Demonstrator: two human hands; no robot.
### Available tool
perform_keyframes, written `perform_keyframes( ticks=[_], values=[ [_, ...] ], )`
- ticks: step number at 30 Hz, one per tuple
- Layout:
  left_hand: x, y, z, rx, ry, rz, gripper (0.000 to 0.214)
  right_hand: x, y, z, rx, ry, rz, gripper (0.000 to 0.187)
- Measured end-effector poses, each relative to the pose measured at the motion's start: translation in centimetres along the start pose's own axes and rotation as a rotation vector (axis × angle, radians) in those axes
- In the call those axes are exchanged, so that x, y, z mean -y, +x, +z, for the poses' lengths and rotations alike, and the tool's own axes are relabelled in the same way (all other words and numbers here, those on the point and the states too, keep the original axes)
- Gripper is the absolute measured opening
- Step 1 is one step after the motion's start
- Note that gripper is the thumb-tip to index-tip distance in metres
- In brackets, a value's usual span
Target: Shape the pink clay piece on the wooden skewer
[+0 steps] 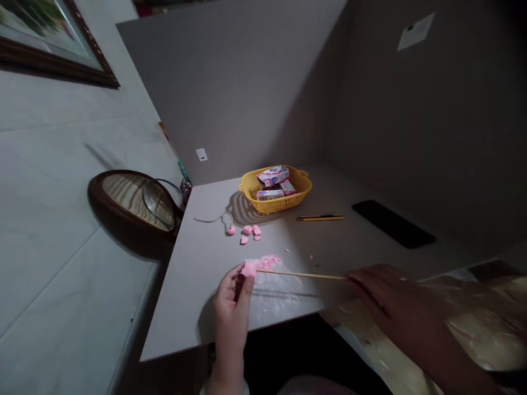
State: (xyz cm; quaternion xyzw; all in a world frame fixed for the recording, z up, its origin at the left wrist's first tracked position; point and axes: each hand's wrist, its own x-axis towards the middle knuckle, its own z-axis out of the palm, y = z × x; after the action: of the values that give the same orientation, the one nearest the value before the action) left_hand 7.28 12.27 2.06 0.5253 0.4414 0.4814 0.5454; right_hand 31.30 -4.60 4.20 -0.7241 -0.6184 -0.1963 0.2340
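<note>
Closest to the camera, the right hand (pixel 391 296) holds its grip pinched on a thin wooden skewer (pixel 300 274), whose tip meets a pink crumbly lump (pixel 249 269). The left hand (pixel 233 299) has its grip pressed around that lump, just above the table (pixel 185 329). Pink crumbs (pixel 267 261) and white powder (pixel 280 296) lie beneath, while larger pink chunks (pixel 247 230) sit near a yellow plastic basket (pixel 302 184) of small boxes (pixel 272 175).

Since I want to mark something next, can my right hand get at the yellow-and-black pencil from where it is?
Probably yes. The right hand is near the yellow-and-black pencil, with only the pale tabletop and a few pink crumbs between them. It holds a wooden skewer, though, so it would likely need to set that down first.
</note>
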Motion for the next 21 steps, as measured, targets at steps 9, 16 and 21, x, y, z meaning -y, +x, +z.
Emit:
perform_keyframes(
  ticks=[9,16,21],
  values=[
    [0.4,-0.1,0.1,-0.049,0.024,0.043,0.044,-2.0,-0.1,2.2,-0.012,0.053,-0.064,0.031],
    [-0.2,0.4,-0.2,-0.246,-0.141,0.011,0.046,-5.4,0.8,2.0,-0.004,0.125,-0.057,0.033],
    [-1.4,0.6,-0.4,-0.167,-0.229,-0.085,0.046,-6.3,0.6,1.7,-0.038,0.147,-0.112,0.031]
  ],
)
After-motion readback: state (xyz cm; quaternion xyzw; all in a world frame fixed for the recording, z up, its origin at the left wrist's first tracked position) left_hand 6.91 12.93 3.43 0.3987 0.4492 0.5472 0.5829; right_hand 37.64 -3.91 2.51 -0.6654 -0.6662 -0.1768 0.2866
